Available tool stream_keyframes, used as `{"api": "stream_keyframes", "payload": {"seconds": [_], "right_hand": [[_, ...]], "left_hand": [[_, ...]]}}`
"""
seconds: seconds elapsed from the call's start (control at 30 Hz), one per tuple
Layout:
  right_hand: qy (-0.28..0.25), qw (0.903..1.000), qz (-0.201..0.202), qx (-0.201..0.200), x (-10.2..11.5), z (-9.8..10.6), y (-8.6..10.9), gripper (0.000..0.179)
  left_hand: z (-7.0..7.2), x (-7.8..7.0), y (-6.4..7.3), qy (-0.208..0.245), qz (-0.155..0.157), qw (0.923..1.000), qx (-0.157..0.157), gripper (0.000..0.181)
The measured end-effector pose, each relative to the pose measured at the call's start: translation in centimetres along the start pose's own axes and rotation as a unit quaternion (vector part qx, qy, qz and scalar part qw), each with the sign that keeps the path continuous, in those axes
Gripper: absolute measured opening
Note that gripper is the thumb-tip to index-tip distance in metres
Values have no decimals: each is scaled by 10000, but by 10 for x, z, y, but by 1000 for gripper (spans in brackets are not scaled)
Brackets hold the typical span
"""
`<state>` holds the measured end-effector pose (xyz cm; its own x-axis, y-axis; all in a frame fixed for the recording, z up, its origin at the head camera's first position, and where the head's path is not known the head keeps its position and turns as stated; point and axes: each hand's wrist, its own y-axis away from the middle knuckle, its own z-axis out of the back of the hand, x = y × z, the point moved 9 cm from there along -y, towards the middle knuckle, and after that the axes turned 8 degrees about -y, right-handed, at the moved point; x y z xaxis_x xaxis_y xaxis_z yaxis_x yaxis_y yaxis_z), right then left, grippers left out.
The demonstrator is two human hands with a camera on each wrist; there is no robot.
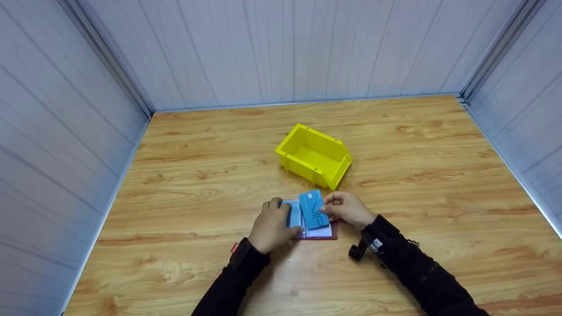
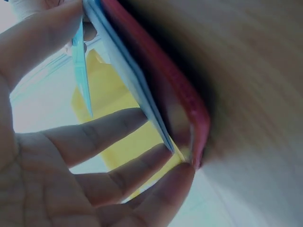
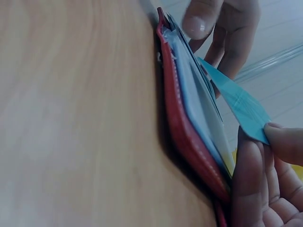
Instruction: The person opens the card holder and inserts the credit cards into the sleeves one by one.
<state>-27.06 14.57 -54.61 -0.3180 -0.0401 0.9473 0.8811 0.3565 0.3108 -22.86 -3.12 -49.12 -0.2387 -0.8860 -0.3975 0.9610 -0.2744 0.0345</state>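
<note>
A red card holder [image 1: 334, 232] with clear plastic sleeves lies opened out on the wooden table. My left hand [image 1: 271, 226] holds it at its left side, thumb near the lower edge and fingers bent over the far edge. In the left wrist view, fingertips meet the sleeves and the red cover [image 2: 187, 97]. Between thumb and fingers, my right hand [image 1: 350, 209] pinches the right edge of a blue card [image 1: 312, 208] marked "VIP". The card slants above the sleeves, bending slightly in the right wrist view, where the holder's stitched cover [image 3: 177, 113] also shows.
Just beyond the hands stands a yellow plastic bin [image 1: 303, 169], its low open front angled to the right. White panel walls [image 1: 272, 52] enclose the wooden table [image 1: 184, 175] at the back and both sides.
</note>
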Motion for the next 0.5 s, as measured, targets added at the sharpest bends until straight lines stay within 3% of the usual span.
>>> {"api": "stream_keyframes", "payload": {"seconds": [0.1,0.2,0.33,0.5], "right_hand": [[-31,10000,-1,11,1,0,1,12],[-89,10000,24,39,3,0,1,11],[-181,9998,39,61,2,1,1,9],[-280,9996,-6,23,1,2,1,9]], "left_hand": [[9,-2,-3,479,-32,9981,-390,55],[15,-6,-7,1227,-88,9905,-617,50],[9,-13,-13,1999,-93,9792,-336,52],[0,-21,-20,2042,-92,9788,-113,55]]}}
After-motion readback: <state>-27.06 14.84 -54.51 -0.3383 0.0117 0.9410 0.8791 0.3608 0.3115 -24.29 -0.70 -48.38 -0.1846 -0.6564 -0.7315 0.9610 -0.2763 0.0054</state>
